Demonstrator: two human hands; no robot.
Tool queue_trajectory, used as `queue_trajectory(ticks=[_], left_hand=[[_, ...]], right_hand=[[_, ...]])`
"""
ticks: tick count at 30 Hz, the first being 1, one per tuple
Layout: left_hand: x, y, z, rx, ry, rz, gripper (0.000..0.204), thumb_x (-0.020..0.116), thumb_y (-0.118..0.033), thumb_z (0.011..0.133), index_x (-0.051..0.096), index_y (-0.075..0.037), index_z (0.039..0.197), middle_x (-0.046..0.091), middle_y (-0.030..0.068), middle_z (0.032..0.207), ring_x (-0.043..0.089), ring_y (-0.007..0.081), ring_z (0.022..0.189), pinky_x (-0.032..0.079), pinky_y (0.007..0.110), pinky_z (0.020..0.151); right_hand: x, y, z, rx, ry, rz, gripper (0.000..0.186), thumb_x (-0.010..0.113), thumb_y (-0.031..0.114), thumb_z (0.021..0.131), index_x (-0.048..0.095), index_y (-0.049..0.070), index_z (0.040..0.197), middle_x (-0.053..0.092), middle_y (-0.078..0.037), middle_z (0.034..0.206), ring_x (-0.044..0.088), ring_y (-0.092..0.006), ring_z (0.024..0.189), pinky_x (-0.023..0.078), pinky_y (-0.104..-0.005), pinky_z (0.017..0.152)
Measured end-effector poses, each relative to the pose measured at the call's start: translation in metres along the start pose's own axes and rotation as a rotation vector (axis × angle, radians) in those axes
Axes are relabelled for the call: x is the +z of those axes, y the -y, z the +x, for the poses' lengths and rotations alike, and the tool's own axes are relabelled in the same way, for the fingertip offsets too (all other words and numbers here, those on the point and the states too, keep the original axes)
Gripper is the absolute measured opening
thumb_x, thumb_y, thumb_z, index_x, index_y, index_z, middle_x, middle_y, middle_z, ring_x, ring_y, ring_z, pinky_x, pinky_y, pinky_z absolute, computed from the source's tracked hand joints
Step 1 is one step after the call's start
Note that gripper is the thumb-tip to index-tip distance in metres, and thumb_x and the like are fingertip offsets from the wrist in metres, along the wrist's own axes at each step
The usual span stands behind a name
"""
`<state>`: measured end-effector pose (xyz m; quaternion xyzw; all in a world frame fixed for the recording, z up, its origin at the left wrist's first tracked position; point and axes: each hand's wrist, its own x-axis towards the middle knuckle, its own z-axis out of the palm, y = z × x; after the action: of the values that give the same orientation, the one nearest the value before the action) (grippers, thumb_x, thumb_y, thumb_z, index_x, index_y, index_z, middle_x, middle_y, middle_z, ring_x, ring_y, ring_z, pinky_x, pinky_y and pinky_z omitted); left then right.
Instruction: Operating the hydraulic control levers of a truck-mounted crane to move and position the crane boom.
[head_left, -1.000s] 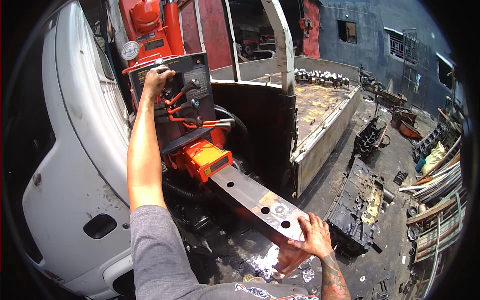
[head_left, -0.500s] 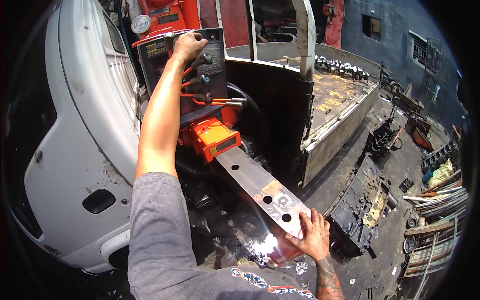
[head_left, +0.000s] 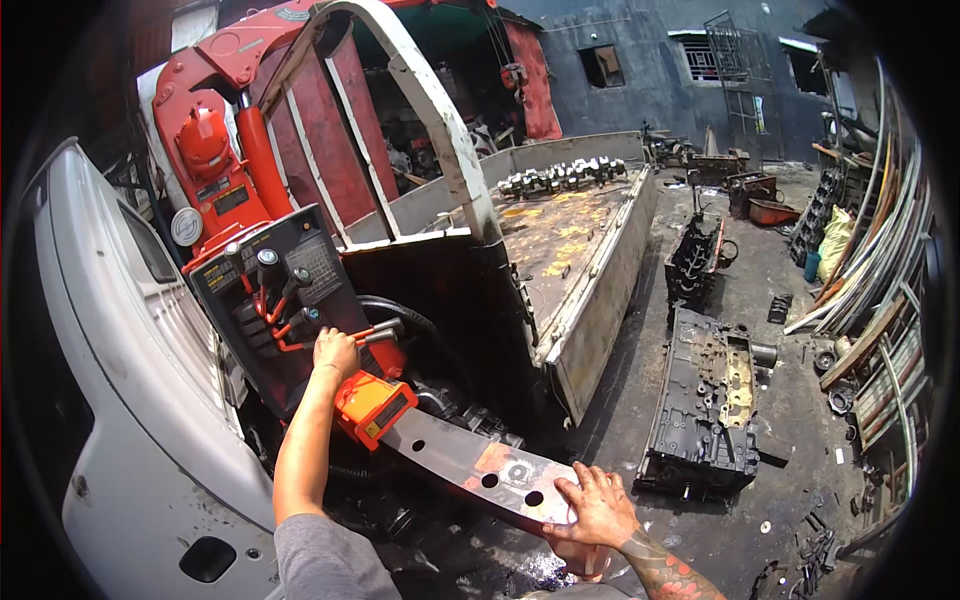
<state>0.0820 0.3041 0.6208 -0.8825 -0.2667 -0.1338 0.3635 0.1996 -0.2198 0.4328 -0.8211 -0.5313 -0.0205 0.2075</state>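
My left hand (head_left: 337,355) is closed around the lowest lever of the crane's control panel (head_left: 320,250); its fingers hide the knob. Several more control levers (head_left: 267,258) with dark knobs and orange rods stand above it. Just below is an orange housing (head_left: 375,408), from which a flat grey steel outrigger beam (head_left: 455,446) with round holes sticks out toward me. My right hand (head_left: 597,508) rests on the beam's near end, fingers spread over the top edge.
Left stands a white truck cab (head_left: 130,400). The red crane (head_left: 205,140) rises behind the panel. A truck bed (head_left: 600,270) with a crankshaft (head_left: 560,177) lies beyond. An engine block (head_left: 700,400) sits on the ground at right, near stacked pipes (head_left: 870,250).
My left hand has come down from the top of the panel to the lowest lever. The view has swung right and up. My right hand stays at the beam's end.
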Motion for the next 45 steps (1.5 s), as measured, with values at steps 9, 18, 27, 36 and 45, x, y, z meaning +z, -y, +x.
queue_trajectory(ticks=[9, 18, 27, 36, 45], left_hand=[[-0.025, 0.023, -0.063, -0.064, -0.131, -0.062, 0.024, 0.064, -0.025, 0.082, 0.075, -0.006, 0.072, 0.071, 0.0110, 0.076, 0.067, 0.0269, 0.087, 0.048, 0.043, 0.095], [-0.020, 0.028, -0.071, -0.093, -0.144, -0.121, 0.024, 0.064, -0.026, 0.082, 0.075, -0.007, 0.072, 0.071, 0.0126, 0.077, 0.066, 0.0274, 0.088, 0.046, 0.043, 0.097], [-0.037, 0.023, -0.075, -0.132, -0.061, -0.162, 0.026, 0.066, -0.032, 0.085, 0.077, -0.009, 0.079, 0.071, 0.0133, 0.091, 0.063, 0.0316, 0.099, 0.049, 0.043, 0.095], [-0.049, 0.019, -0.077, -0.106, -0.158, -0.203, 0.028, 0.065, -0.032, 0.085, 0.077, -0.008, 0.080, 0.072, 0.0150, 0.087, 0.066, 0.0291, 0.094, 0.045, 0.043, 0.099], [-0.053, 0.016, -0.078, -0.139, -0.181, -0.262, 0.026, 0.066, -0.029, 0.085, 0.077, -0.007, 0.080, 0.071, 0.0162, 0.088, 0.066, 0.0313, 0.093, 0.045, 0.044, 0.102]], right_hand=[[0.006, -0.005, -0.002, -0.049, -0.124, -0.024, 0.083, 0.072, 0.072, 0.071, 0.063, 0.013, 0.130, 0.049, -0.023, 0.144, 0.048, -0.0382, 0.129, 0.039, -0.0558, 0.099], [0.004, -0.004, -0.002, -0.045, -0.124, -0.030, 0.083, 0.071, 0.071, 0.072, 0.062, 0.012, 0.130, 0.049, -0.023, 0.144, 0.049, -0.0383, 0.129, 0.040, -0.0544, 0.098], [0.004, -0.003, -0.002, -0.050, -0.116, -0.035, 0.081, 0.071, 0.071, 0.073, 0.061, 0.014, 0.130, 0.050, -0.023, 0.143, 0.048, -0.0391, 0.129, 0.040, -0.0544, 0.099], [0.004, -0.003, -0.003, -0.052, -0.057, -0.019, 0.082, 0.070, 0.071, 0.074, 0.059, 0.014, 0.133, 0.049, -0.023, 0.145, 0.049, -0.0394, 0.129, 0.041, -0.0546, 0.099], [0.004, -0.003, -0.002, -0.057, -0.057, -0.004, 0.083, 0.070, 0.071, 0.074, 0.060, 0.014, 0.133, 0.049, -0.023, 0.144, 0.048, -0.0398, 0.130, 0.041, -0.0558, 0.099]])
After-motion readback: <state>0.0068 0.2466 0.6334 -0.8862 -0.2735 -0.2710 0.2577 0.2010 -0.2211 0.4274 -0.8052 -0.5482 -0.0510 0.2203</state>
